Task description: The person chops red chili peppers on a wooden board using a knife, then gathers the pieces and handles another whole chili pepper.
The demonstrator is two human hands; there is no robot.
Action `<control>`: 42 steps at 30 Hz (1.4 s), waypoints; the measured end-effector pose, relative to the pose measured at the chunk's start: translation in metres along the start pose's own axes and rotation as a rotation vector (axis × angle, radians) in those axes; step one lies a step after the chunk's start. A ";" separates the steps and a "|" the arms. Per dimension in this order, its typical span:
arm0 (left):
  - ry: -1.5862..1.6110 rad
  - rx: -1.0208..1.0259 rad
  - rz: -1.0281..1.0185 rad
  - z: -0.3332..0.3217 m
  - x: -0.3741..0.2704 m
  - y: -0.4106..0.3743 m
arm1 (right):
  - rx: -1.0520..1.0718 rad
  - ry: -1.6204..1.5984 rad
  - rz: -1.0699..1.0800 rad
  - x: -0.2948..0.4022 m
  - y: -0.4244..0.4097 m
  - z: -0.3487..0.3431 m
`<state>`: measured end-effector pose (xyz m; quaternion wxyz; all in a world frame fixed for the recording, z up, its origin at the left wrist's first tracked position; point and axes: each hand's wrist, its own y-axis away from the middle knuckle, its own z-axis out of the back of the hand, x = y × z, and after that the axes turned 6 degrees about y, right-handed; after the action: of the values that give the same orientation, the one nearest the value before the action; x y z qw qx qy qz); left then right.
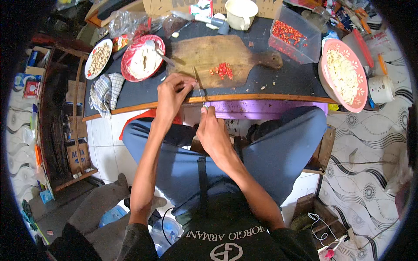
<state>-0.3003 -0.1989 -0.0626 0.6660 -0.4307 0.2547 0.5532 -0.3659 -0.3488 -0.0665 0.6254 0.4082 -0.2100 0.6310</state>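
Note:
My right hand [212, 130] grips the handle of a thin knife [200, 91], whose blade points away from me over the near edge of a wooden cutting board [209, 49]. At the blade's side, the thumb and fingertips of my left hand [174, 89] are pinched together. Whether something small is between them is hidden. Right of the blade, a small heap of chopped red chili [222, 70] lies on the board. Beyond my left hand stands a red bowl [126, 70] of white, creamy-looking food, with a spoon [165, 57] in it.
A white plate [88, 73] of chopped pieces and a checked cloth [106, 93] are at left. Behind the board stands a cream mug [240, 14]. At right are a clear plastic container [307, 49] with chili bits and a pink basket [362, 84] of pale shredded food.

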 end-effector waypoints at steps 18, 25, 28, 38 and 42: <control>-0.069 0.028 0.043 0.004 0.001 -0.003 | -0.065 0.130 0.037 -0.016 -0.014 0.026; -0.016 0.044 0.067 0.008 0.002 -0.004 | -0.029 -0.029 0.076 -0.011 -0.002 0.008; -0.018 0.056 0.022 0.006 0.002 -0.005 | -0.020 -0.001 0.078 -0.013 0.000 0.009; -0.058 0.049 0.012 0.007 0.011 -0.006 | 0.008 0.011 0.053 -0.009 0.000 0.010; -0.091 0.023 0.065 0.004 0.011 -0.004 | 0.060 0.042 0.004 -0.004 -0.001 0.013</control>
<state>-0.2942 -0.1903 -0.0685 0.6637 -0.3888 0.2445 0.5904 -0.3622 -0.3616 -0.0621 0.6157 0.4132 -0.1786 0.6467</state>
